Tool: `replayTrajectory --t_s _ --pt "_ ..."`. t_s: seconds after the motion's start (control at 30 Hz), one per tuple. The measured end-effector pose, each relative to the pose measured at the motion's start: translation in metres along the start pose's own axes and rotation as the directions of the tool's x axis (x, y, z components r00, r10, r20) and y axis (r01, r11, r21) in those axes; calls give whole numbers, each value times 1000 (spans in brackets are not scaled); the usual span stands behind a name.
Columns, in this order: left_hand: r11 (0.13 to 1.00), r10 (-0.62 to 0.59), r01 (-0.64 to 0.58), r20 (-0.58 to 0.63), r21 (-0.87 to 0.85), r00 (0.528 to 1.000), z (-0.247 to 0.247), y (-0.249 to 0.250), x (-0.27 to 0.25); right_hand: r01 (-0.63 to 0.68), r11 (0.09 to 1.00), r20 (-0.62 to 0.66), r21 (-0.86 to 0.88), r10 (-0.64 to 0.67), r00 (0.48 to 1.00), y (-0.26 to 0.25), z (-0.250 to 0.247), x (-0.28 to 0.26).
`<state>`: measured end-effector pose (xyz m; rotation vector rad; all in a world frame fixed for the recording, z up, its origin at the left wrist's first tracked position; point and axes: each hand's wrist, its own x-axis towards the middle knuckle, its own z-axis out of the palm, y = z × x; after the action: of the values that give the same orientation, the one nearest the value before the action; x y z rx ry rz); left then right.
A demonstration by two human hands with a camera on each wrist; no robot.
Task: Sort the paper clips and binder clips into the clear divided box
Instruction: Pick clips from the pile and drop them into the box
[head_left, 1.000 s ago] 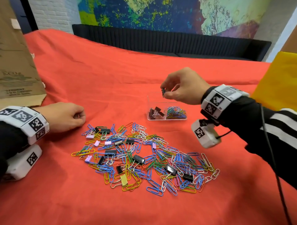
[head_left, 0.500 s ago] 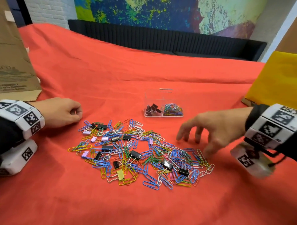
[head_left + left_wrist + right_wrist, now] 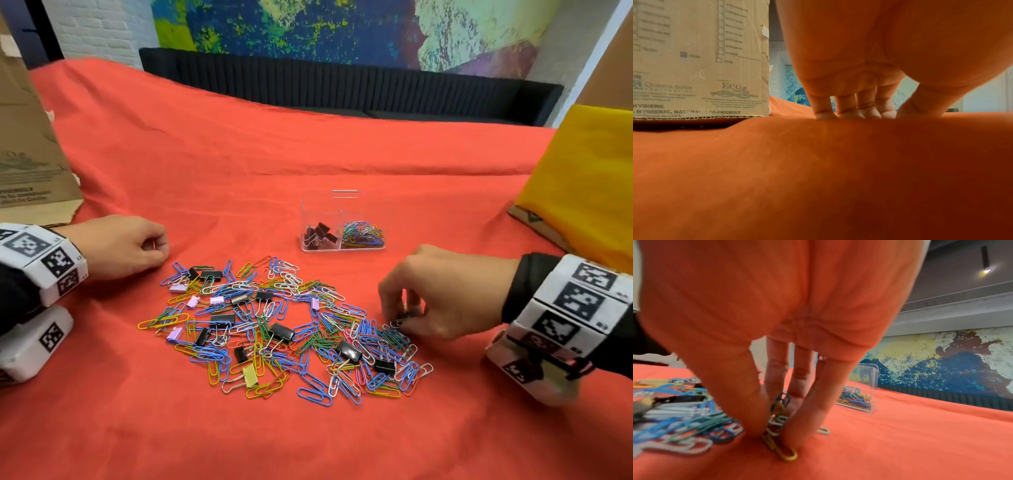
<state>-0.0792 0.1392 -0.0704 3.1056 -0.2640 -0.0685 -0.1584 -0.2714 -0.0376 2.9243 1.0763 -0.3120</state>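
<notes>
A loose pile of coloured paper clips and black, lilac and yellow binder clips (image 3: 274,325) lies on the red cloth. Behind it stands the clear divided box (image 3: 344,205). Dark binder clips (image 3: 320,234) fill its left compartment and paper clips (image 3: 363,234) its right. My right hand (image 3: 400,317) is down at the pile's right edge. Its thumb and fingertips (image 3: 774,431) pinch a small bunch of paper clips (image 3: 780,404) against the cloth. My left hand (image 3: 150,246) rests on the cloth left of the pile, fingers (image 3: 846,112) loosely curled, holding nothing.
A brown cardboard box (image 3: 30,164) stands at the far left, close behind my left hand. A yellow object (image 3: 589,192) sits at the right edge. A dark sofa (image 3: 342,85) runs along the far side. Bare red cloth lies in front of the pile.
My right hand left the box, where it held a black binder clip, swung down to the right side of the pile and closed its fingers on paper clips. The left hand stayed put.
</notes>
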Motion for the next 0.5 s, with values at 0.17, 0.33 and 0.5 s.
replayTrajectory --t_s 0.17,0.33,0.5 --pt "1000 -4 4 -6 8 1000 -1 2 -1 -41 999 -75 -15 39 996 0 -11 9" --pt "1000 -2 2 -6 0 1000 0 1 -1 -78 996 -249 47 87 965 18 -45 26" --pt "1000 12 -12 -1 10 1000 -1 1 -1 -166 979 -519 114 202 830 47 -83 60"
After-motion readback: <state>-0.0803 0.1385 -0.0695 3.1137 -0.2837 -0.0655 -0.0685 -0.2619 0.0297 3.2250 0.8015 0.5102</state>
